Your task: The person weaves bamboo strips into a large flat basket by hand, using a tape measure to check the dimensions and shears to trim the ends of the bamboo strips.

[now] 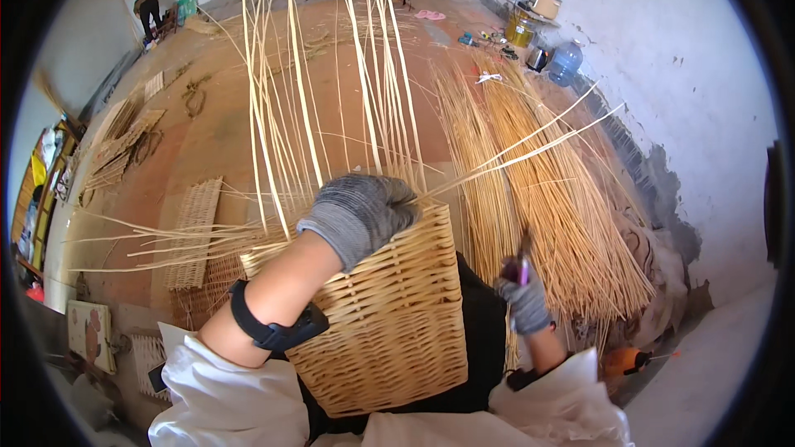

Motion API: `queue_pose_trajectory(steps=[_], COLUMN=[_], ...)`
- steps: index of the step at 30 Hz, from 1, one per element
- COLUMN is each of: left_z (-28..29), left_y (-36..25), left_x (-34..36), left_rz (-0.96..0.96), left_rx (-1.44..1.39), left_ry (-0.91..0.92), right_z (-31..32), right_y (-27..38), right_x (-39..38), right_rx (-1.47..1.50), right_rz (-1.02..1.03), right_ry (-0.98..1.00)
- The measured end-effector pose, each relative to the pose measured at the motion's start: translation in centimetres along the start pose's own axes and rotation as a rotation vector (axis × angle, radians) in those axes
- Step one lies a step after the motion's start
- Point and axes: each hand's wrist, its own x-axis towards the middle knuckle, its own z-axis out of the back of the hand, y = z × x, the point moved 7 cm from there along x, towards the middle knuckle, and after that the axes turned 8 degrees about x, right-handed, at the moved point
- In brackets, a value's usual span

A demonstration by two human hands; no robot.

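On my lap rests a partly woven wicker basket (377, 348), its long pale rods (364, 83) rising from the far edge. My left hand (364, 213), in a grey knit glove, curls over the basket's upper edge and grips rods near the right corner. From beside those fingers, a few rods (517, 149) stick out to the upper right. My right hand (526, 302), gloved alike, is apart from the basket on its right. It is closed around a purple-handled tool (517, 270) with a dark narrow tip pointing up; blur hides its exact kind.
Thick bundles of wicker rods (555, 215) lie on the floor to the right. Woven panels (195, 232) lie at the left. By the right wall are a blue water jug (566, 63) and a pot (544, 3). Another person (148, 15) bends over at the far left.
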Motion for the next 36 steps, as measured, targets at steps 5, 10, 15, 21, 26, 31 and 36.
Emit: queue_pose_trajectory(steps=[5, 10, 15, 21, 26, 31, 36], left_z=[1.1, 0.9, 0.7, 0.1, 1.1, 2.3, 2.5], left_y=[-1.1, 0.1, 1.0, 1.5, 0.1, 0.4, 1.5], left_x=[-0.1, 0.9, 0.9, 1.4, 1.5, 0.9, 0.5], left_rz=[-0.009, -0.112, -0.120, -0.173, -0.154, -0.111, -0.136], left_rx=[0.166, -0.050, -0.238, -0.398, -0.160, -0.250, -0.297], left_ry=[-0.118, 0.077, 0.007, 0.087, 0.040, -0.077, -0.158], right_z=[-1.0, -1.3, -2.0, -2.9, -3.6, -6.2, -9.8], right_y=[-0.4, 4.7, 8.1, 8.8, 10.0, 13.7, 15.1], right_x=[-6.0, -6.0, -4.1, -3.7, -4.4, -5.9, -3.1], right_rx=[0.082, -0.525, -0.584, -0.784, -0.883, -1.125, -1.365], right_rz=[0.536, 0.412, 0.513, 0.582, 0.630, 0.804, 0.581], right_ry=[0.108, 0.090, -0.011, 0.003, -0.045, -0.230, -0.056])
